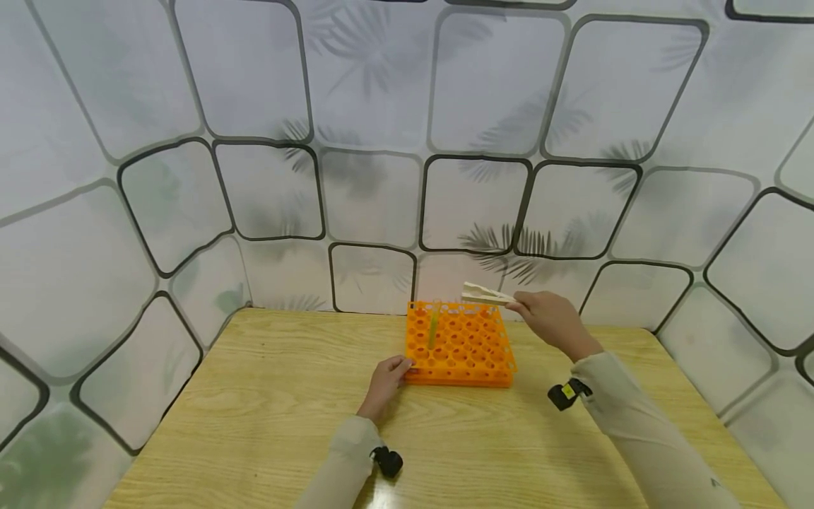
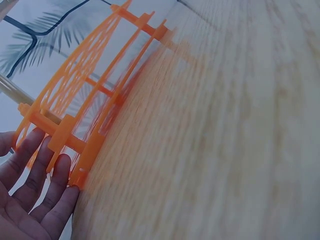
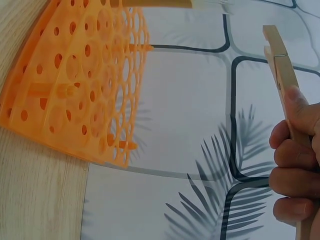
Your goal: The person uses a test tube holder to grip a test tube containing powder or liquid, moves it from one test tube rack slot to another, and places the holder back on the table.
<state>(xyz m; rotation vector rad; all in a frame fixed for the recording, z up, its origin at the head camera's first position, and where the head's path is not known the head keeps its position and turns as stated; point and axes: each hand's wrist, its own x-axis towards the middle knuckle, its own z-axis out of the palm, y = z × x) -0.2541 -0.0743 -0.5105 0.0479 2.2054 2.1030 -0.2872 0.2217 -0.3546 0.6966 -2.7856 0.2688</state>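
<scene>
An orange test tube rack (image 1: 458, 378) stands on the table, its top full of round holes. A test tube with yellow liquid (image 1: 434, 331) stands upright in a hole near its left side; the right wrist view catches part of the tube (image 3: 155, 3) at the top edge. My left hand (image 1: 386, 385) holds the rack's front left corner, fingertips (image 2: 61, 162) against its end and thumb by the top plate. Above the rack's back right, my right hand (image 1: 552, 319) grips a wooden test tube clamp (image 1: 486, 294) by its handle. The clamp's tip points left, apart from the tube.
The wood-grain table (image 1: 286, 396) reaches back to a wall covering (image 1: 375, 191) with dark outlines and leaf shadows, which also rises on both sides. A black wrist camera (image 1: 388, 463) sits on the left sleeve, another camera (image 1: 564, 394) on the right.
</scene>
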